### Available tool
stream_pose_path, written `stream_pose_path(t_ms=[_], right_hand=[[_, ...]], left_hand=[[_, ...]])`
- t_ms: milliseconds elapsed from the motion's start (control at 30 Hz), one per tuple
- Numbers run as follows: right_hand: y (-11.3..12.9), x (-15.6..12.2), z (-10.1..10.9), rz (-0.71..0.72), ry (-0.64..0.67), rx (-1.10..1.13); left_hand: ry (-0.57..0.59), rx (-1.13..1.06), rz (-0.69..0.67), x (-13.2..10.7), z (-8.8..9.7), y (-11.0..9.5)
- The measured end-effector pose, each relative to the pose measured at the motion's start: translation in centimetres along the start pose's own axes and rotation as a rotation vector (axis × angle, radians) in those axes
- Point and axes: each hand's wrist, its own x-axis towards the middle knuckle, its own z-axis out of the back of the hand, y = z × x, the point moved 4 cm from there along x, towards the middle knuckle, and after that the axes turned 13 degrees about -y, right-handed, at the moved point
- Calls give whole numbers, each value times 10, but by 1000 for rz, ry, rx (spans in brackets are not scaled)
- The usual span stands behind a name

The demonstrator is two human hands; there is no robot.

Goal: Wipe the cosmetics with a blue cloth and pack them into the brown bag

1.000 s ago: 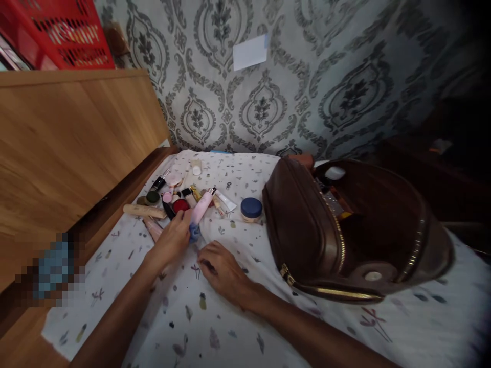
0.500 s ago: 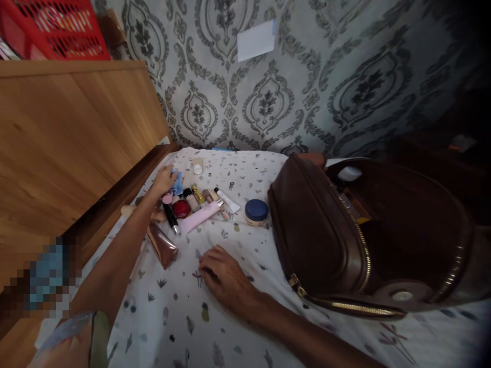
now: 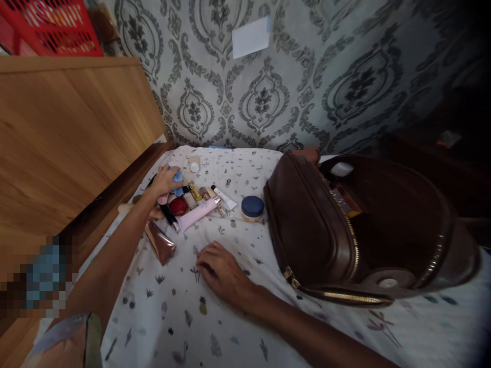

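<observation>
My left hand reaches to the far left over a group of cosmetics, its fingers spread around a crumpled light blue piece; I see no firm hold. Close by it lie a round red compact, a black tube, a pink squeeze tube, a yellow-gold bottle and a white tube. A shiny rose-gold pouch is nearer to me. My right hand rests on the sheet in front of them, fingers curled in, nothing seen in it.
A large dark brown bag lies unzipped on the right, with things inside. Beside it sits a jar with a blue lid. A small white-capped tube lies farther back. Wooden furniture borders the left, bearing a red basket.
My left hand has shifted slightly right over the light blue piece, its fingers spreading more. My right hand stays in place. The whole view has shifted a little.
</observation>
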Motion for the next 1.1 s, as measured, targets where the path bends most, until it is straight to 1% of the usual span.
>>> stream_pose_path(t_ms=[133, 200, 267, 333, 433, 500, 533, 600, 667, 767, 833, 900, 933, 1000, 1100], right_hand=[[-2, -1, -3, 15, -12, 4], [-4, -2, -4, 17, -17, 11], [-6, -3, -3, -6, -52, 32], [-10, -3, 2, -86, -148, 73], [-20, -1, 13, -285, -373, 141], [-26, 0, 18, -380, -502, 188], [-28, 1, 19, -406, -543, 210], [-32, 2, 20, -429, -579, 236], [-33, 3, 21, -417, -574, 223], [-31, 3, 23, -352, -528, 177], [-31, 3, 24, -322, -509, 146], [-32, 2, 26, -318, -508, 123], [-34, 1, 26, -320, -506, 116], [-37, 1, 26, -327, -487, 113], [-44, 0, 29, -350, -441, 125]], left_hand=[[-80, -90, -5, -12, 13, -14], [-117, -167, -16, -22, 20, -26], [-164, -270, -34, -38, 28, -43], [-202, -354, -68, -61, 38, -64], [-231, -407, -135, -105, 50, -98], [-220, -435, -205, -134, 54, -119], [-214, -445, -235, -147, 54, -128], [-206, -477, -282, -167, 51, -142], [-211, -525, -292, -176, 46, -148], [-220, -618, -248, -174, 43, -145], [-230, -661, -181, -170, 47, -140], [-226, -651, -132, -171, 54, -137], [-217, -622, -133, -175, 58, -138], [-191, -538, -184, -189, 63, -141], [-165, -426, -281, -214, 61, -145]])
